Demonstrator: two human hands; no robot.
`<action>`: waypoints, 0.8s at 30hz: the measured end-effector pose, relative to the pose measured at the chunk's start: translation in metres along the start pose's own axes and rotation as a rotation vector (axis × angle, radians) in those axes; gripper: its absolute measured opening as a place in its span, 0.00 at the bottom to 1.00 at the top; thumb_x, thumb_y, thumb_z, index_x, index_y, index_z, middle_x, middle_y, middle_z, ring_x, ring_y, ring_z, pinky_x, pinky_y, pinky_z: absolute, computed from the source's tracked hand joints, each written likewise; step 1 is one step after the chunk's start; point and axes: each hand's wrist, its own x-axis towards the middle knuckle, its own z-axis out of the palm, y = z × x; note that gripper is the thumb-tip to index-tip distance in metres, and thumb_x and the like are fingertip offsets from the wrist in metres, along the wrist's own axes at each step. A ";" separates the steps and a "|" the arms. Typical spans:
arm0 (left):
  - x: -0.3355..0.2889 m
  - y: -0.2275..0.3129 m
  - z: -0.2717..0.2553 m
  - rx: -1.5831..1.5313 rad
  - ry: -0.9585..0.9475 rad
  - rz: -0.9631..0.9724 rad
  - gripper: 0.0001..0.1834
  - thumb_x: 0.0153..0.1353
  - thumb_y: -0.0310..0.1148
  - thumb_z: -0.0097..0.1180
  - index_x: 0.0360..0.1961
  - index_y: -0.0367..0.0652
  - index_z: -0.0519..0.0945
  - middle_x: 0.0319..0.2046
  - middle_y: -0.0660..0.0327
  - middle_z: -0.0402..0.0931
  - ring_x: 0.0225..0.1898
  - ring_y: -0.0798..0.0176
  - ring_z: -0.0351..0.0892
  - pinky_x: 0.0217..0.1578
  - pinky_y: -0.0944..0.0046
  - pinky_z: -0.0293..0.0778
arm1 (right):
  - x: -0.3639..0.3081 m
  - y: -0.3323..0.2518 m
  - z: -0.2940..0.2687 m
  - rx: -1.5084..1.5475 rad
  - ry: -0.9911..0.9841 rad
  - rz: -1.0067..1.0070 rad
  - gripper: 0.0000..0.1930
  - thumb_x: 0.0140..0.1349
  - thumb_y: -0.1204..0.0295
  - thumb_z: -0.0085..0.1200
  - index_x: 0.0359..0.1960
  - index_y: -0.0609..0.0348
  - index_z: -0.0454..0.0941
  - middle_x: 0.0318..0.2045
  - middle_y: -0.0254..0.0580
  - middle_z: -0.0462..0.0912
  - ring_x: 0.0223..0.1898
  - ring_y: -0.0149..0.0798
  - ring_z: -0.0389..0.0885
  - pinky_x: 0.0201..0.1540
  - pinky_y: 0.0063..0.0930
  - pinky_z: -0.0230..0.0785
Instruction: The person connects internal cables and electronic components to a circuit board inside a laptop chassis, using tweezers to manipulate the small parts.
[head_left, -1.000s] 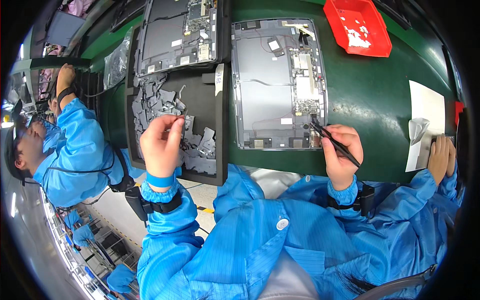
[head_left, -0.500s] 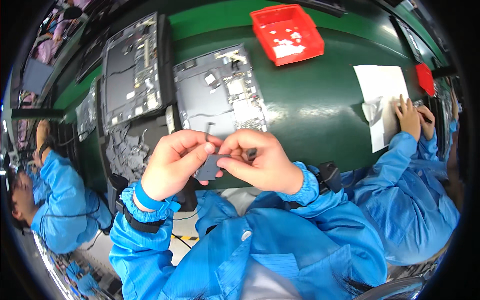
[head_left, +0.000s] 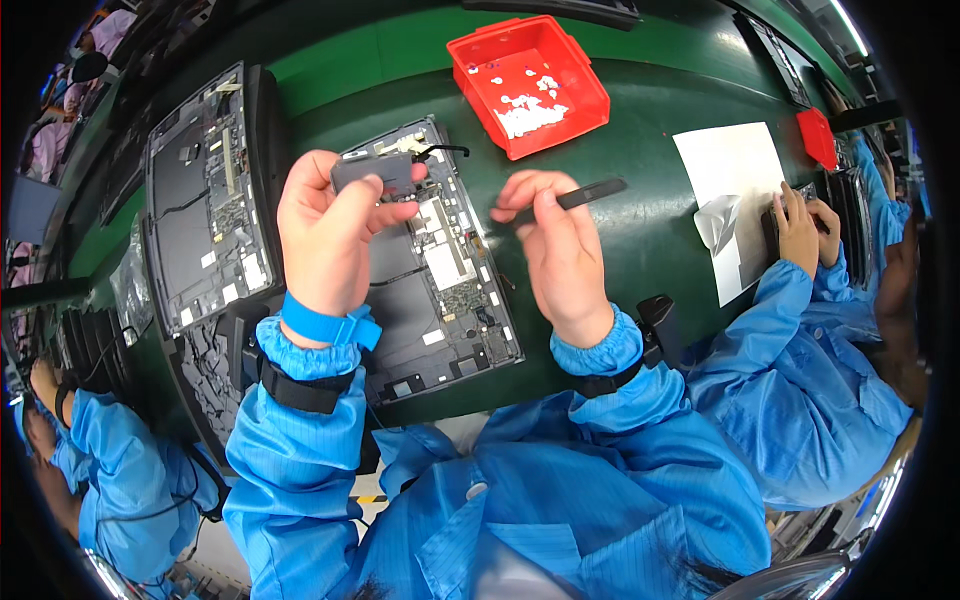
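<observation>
My left hand [head_left: 325,235] pinches a small flat dark-grey rectangular part [head_left: 394,172] between thumb and fingers. It hovers over the upper part of an opened laptop base [head_left: 440,365], whose circuit board is exposed. A short black cable [head_left: 448,150] shows beside the part; I cannot tell whether it is attached. My right hand [head_left: 562,255] is closed around a slim black stick-like tool [head_left: 595,192], past the base's right edge. The tool's wide end points right, and its other end is among my fingers.
At left, another opened laptop base [head_left: 190,240] rests on a dark stack, with grey scraps [head_left: 207,375] nearer me. A red bin [head_left: 590,105] holds small white pieces. White paper [head_left: 735,160] lies on the green table at right, by a co-worker's hands [head_left: 798,235]. Another person sits left.
My hands were together on the grey part and are now apart and farther forward. The left keeps the part; the right has moved right, and the black tool now shows clearly in it.
</observation>
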 end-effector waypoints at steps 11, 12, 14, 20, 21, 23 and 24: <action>0.019 -0.043 0.001 0.082 0.107 -0.044 0.09 0.61 0.24 0.40 0.43 0.35 0.65 0.39 0.52 0.73 0.42 0.53 0.76 0.39 0.60 0.75 | 0.015 0.031 -0.001 -0.632 -0.130 -0.485 0.12 0.44 0.84 0.58 0.33 0.65 0.73 0.30 0.47 0.76 0.32 0.43 0.76 0.31 0.27 0.69; 0.018 -0.044 0.000 0.099 0.117 -0.046 0.10 0.62 0.25 0.39 0.45 0.35 0.63 0.39 0.51 0.73 0.40 0.54 0.76 0.38 0.63 0.76 | 0.015 0.031 -0.002 -0.658 -0.129 -0.476 0.13 0.42 0.83 0.59 0.32 0.65 0.73 0.31 0.48 0.77 0.32 0.44 0.77 0.31 0.27 0.69; 0.018 -0.045 -0.002 0.112 0.136 -0.049 0.10 0.62 0.24 0.39 0.45 0.35 0.63 0.39 0.51 0.73 0.40 0.54 0.77 0.38 0.63 0.76 | 0.016 0.031 0.000 -0.682 -0.135 -0.499 0.13 0.42 0.83 0.59 0.32 0.66 0.73 0.31 0.48 0.77 0.32 0.44 0.77 0.31 0.27 0.70; 0.020 -0.047 -0.002 0.106 0.203 -0.069 0.11 0.61 0.22 0.39 0.46 0.35 0.59 0.38 0.50 0.73 0.38 0.58 0.77 0.37 0.66 0.76 | 0.015 0.034 0.000 -0.676 -0.107 -0.471 0.12 0.42 0.84 0.59 0.30 0.67 0.73 0.30 0.48 0.77 0.33 0.45 0.78 0.33 0.28 0.71; 0.020 -0.047 -0.001 0.113 0.205 -0.064 0.11 0.61 0.22 0.39 0.45 0.35 0.59 0.38 0.50 0.73 0.38 0.58 0.77 0.38 0.67 0.75 | 0.015 0.034 -0.002 -0.666 -0.116 -0.489 0.12 0.43 0.85 0.58 0.31 0.67 0.72 0.32 0.49 0.76 0.34 0.43 0.78 0.33 0.27 0.71; 0.019 -0.047 -0.001 0.121 0.207 -0.063 0.11 0.61 0.22 0.39 0.45 0.35 0.59 0.38 0.50 0.73 0.38 0.58 0.77 0.38 0.67 0.75 | 0.013 0.036 -0.001 -0.655 -0.123 -0.504 0.11 0.45 0.85 0.57 0.32 0.67 0.72 0.33 0.49 0.76 0.35 0.42 0.78 0.34 0.27 0.71; 0.019 -0.047 -0.001 0.140 0.186 -0.054 0.11 0.62 0.24 0.39 0.45 0.35 0.60 0.38 0.50 0.72 0.39 0.56 0.77 0.38 0.66 0.75 | 0.010 0.038 0.004 -0.414 -0.016 -0.341 0.11 0.47 0.85 0.55 0.34 0.68 0.71 0.34 0.49 0.76 0.36 0.40 0.77 0.36 0.26 0.71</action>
